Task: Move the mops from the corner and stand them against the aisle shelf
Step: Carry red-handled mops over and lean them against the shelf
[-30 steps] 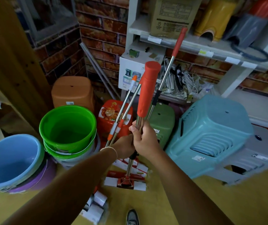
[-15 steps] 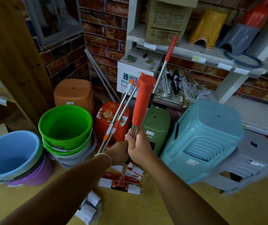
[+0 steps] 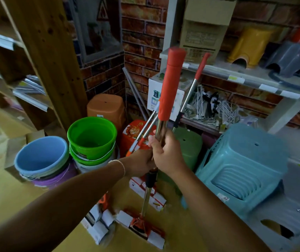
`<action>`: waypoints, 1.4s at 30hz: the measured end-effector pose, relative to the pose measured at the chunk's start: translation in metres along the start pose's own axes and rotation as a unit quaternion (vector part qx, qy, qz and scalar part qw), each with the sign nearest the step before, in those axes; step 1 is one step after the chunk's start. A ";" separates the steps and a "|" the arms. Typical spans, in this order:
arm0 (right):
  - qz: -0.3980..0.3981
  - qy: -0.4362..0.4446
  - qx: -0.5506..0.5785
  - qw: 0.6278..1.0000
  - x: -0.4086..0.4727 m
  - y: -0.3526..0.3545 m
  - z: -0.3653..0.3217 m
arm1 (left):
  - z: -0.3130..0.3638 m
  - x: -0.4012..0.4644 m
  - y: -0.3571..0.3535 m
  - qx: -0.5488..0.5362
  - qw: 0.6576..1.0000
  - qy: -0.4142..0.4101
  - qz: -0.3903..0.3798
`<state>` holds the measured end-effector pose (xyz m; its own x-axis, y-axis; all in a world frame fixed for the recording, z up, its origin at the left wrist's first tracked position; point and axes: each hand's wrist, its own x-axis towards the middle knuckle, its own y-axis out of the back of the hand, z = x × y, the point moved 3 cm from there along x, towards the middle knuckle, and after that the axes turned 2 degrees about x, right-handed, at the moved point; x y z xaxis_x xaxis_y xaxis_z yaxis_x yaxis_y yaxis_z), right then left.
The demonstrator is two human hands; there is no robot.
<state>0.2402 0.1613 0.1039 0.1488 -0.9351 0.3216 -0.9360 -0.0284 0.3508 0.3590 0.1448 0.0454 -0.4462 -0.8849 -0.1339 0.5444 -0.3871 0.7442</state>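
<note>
Several flat mops with steel poles and orange-red grips stand bunched in front of me. My right hand grips the nearest mop pole, whose thick orange grip points up. My left hand holds two thinner mop poles just below and to the left. Behind them, a further mop leans toward the white shelf. The mop heads, wrapped in white and red card sleeves, sit low near the yellow floor.
Stacked buckets, green and blue, stand to the left by a wooden shelf upright. Teal and grey plastic stools crowd the right. The brick corner holds an orange stool and a white shelf with boxes.
Both hands have lifted the gripped poles a little and tilted them more upright. The camera has moved closer and turned left, showing more of the wooden shelf.
</note>
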 end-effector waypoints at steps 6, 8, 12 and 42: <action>-0.009 0.063 0.127 0.990 0.001 -0.016 -0.041 | 0.024 -0.044 0.036 0.013 1.000 0.004 0.009; -0.018 0.083 0.143 0.986 0.003 -0.027 -0.057 | 0.024 -0.061 0.052 0.024 1.000 0.003 0.012; -0.053 0.112 0.149 0.981 0.009 -0.060 -0.089 | 0.022 -0.101 0.084 0.003 0.999 0.020 0.042; -0.292 0.235 0.155 0.914 -0.091 -0.509 -0.384 | -0.200 -0.551 0.274 -0.116 0.927 0.179 0.310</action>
<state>0.8254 0.3967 0.2342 0.7036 -0.4760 0.5277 -0.6884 -0.6409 0.3397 0.8966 0.4745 0.1920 0.2451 -0.9689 0.0337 0.7733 0.2163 0.5960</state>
